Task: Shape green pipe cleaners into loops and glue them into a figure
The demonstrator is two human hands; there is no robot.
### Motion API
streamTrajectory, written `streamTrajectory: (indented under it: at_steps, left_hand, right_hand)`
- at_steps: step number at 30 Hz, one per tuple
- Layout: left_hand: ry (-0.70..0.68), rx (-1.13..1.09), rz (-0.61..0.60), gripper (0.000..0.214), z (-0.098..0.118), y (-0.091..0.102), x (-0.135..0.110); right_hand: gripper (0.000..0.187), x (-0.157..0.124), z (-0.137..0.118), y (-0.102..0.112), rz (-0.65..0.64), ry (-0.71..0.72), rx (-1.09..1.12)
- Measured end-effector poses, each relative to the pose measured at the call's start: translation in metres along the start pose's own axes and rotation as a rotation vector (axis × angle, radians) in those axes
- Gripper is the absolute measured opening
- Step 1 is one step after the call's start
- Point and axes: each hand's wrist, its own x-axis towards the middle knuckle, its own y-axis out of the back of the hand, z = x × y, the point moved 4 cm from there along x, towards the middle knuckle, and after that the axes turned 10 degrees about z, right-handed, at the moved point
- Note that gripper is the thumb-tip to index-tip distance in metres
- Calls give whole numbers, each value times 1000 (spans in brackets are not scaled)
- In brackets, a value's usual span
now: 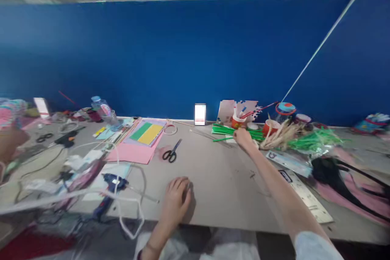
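My right hand (243, 137) reaches far out to a bundle of green pipe cleaners (224, 130) near the wall. Its fingers are closed at the bundle, in front of a red and white paper cup (238, 122) holding pens; the fingertips are partly hidden. My left hand (177, 196) rests near the table's front edge, its fingers loosely bent and a gap between thumb and forefinger. I see nothing held in it. Black-handled scissors (170, 154) lie beyond it, and a blue glue gun (111, 189) lies to its left.
Pink sheets (134, 152) carry a green and yellow card (146, 133). A phone (200, 114) stands against the blue wall. White cord (117, 199) loops over the left side. At right are a ruler (310, 197), a black strap (330, 174) and a second cup (271, 127). Another person's arm (9, 142) shows far left.
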Motion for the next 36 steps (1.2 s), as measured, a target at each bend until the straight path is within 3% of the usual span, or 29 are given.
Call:
streamTrajectory:
  at_steps: [6,12,15,19,20,23,27,32,36]
  left_hand:
    - [-30,-51,-33,26,10,5,24]
    - [-70,-149,-30,27,40,2,77]
    - [11,-279,-55,25,40,-19,105]
    - [155,-573,-66,30,23,-61,131]
    - [154,-639,-53,33,19,-68,134]
    - [103,-744,-12,44,16,-73,136]
    - [121,-887,35,49,16,-62,130]
    - [320,-919,-72,33,2,-61,130]
    - [477,-882,56,30,-16,-50,137]
  right_hand:
    - [27,-4,-12,-2,-3,104,42]
    - [22,-6,-22,5,48,180,81]
    - [23,-7,-26,17,109,159,121]
    - [25,-17,-42,45,203,182,233]
    - [26,-22,-49,55,244,200,295]
    - [25,-40,-67,87,486,177,923]
    - [23,-57,-89,95,404,48,1557]
    - [22,-66,-87,72,408,-171,1763]
    - [25,-75,-74,46,398,-269,1769]
